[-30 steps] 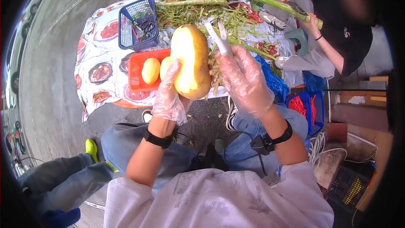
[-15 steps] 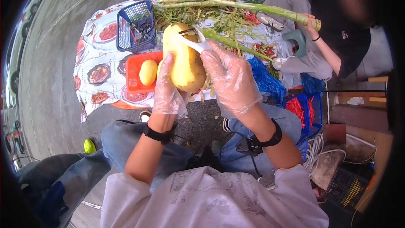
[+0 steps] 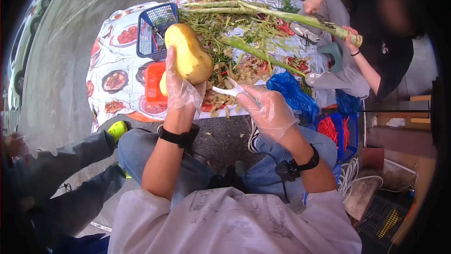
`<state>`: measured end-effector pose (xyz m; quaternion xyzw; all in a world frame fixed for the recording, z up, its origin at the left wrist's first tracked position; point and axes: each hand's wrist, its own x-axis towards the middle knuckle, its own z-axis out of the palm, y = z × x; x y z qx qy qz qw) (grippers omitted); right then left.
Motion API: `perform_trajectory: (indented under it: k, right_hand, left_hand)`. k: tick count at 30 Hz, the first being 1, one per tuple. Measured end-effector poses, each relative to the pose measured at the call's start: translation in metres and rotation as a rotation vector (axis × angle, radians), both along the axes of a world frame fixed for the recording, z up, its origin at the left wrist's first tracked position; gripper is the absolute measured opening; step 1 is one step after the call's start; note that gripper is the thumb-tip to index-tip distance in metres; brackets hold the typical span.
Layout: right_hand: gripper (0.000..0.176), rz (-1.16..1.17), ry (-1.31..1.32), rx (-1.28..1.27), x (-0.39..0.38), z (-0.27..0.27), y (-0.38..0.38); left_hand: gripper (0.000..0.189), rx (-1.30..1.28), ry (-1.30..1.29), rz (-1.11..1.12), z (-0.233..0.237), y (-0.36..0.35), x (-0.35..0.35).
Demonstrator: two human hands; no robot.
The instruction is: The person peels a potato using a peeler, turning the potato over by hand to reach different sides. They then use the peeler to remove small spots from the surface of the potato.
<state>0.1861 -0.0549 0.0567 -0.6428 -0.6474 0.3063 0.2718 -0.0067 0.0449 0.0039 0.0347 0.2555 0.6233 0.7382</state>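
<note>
My left hand point(image 3: 182, 84), in a clear plastic glove, grips a large, partly peeled yellow potato point(image 3: 190, 57) from its near left side. Some darker skin shows on the potato's right edge. A white Y-shaped peeler point(image 3: 229, 89) is in my gloved right hand point(image 3: 267, 107), below and to the right of the potato and apart from it. Peelings point(image 3: 246, 72) lie on the printed sheet beyond my hands. Partly hidden behind my left hand is a red basket point(image 3: 153, 81) with another yellow potato point(image 3: 163, 86) in it.
A blue basket point(image 3: 151, 52) stands on the sheet point(image 3: 105, 61). At right, a co-worker holds a long green stalk point(image 3: 300, 18). Blue plastic bags point(image 3: 293, 95) and blue baskets of red strips point(image 3: 329, 128) lie near my right knee. Another person's legs point(image 3: 70, 153) are at left.
The peeler has come off the potato and moved down toward me. My left hand has tilted the potato. At left, another person's legs have shifted. The co-worker's other hand has moved along the stalk.
</note>
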Motion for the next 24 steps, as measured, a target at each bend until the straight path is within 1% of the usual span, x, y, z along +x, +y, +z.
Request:
perform_trajectory:
  k: [1, 2, 3, 5, 6, 7, 9, 10, 11, 13, 14, 16, 17, 19, 20, 21, 22, 24]
  right_hand:
    - [0.039, -0.002, -0.036, 0.029, 0.007, -0.006, -0.001]
    - [0.039, -0.089, -0.113, -0.022, 0.012, -0.005, 0.001]
    - [0.039, -0.082, -0.113, -0.021, 0.015, -0.003, 0.006]
    - [0.044, -0.187, -0.308, 0.327, 0.021, -0.001, 0.015]
    - [0.042, -0.193, -0.401, 0.329, 0.024, -0.001, 0.020]
    - [0.042, -0.197, -0.404, 0.317, 0.029, -0.005, 0.026]
    - [0.036, -0.017, -0.576, 0.158, 0.039, -0.017, 0.034]
    - [0.032, -0.072, -0.550, 0.312, 0.036, -0.020, 0.033]
    - [0.032, -0.074, -0.551, 0.311, 0.037, -0.023, 0.035]
    - [0.031, 0.001, -0.655, 0.087, 0.038, -0.027, 0.038]
    - [0.031, 0.005, -0.654, 0.083, 0.036, -0.026, 0.035]
    - [0.033, -0.109, -0.594, 0.129, 0.031, -0.019, 0.031]
    - [0.033, -0.100, -0.597, 0.129, 0.027, -0.013, 0.029]
    - [0.039, -0.038, -0.103, 0.354, 0.015, 0.001, 0.019]
    - [0.039, -0.028, -0.105, 0.353, 0.005, 0.006, 0.012]
    - [0.043, 0.015, -0.060, 0.386, -0.006, 0.011, 0.004]
    - [0.047, 0.056, -0.014, 0.418, -0.014, 0.012, 0.000]
    - [0.047, 0.065, -0.036, 0.426, -0.022, 0.005, -0.001]
  left_hand:
    - [0.057, -0.040, -0.052, 0.030, 0.003, 0.002, -0.002]
    - [0.058, -0.037, -0.035, 0.050, 0.002, 0.002, -0.003]
    - [0.058, -0.036, -0.035, 0.058, 0.001, 0.001, -0.005]
    - [0.059, -0.018, 0.000, 0.036, -0.002, -0.004, -0.006]
    - [0.059, -0.025, -0.002, 0.035, -0.002, -0.005, -0.004]
    - [0.059, -0.025, -0.008, 0.016, -0.001, -0.007, -0.003]
    - [0.059, -0.032, -0.014, -0.011, -0.003, -0.012, -0.001]
    - [0.059, -0.018, -0.020, -0.020, -0.003, -0.012, -0.002]
    - [0.060, -0.002, -0.025, -0.026, -0.004, -0.012, -0.002]
    - [0.060, -0.023, -0.038, -0.026, -0.003, -0.013, -0.002]
    - [0.060, -0.041, -0.049, -0.029, -0.003, -0.013, -0.002]
    - [0.060, -0.036, -0.041, -0.042, -0.003, -0.012, -0.003]
    - [0.060, -0.034, -0.034, -0.052, -0.004, -0.012, -0.004]
    - [0.059, -0.062, -0.038, -0.058, -0.003, -0.015, -0.006]
    - [0.059, -0.074, 0.023, -0.067, -0.001, -0.016, -0.005]
    - [0.058, -0.087, 0.084, -0.075, -0.001, -0.017, -0.004]
    - [0.057, -0.054, 0.072, -0.082, -0.002, -0.016, -0.003]
    - [0.057, -0.052, 0.060, -0.090, -0.004, -0.016, -0.003]
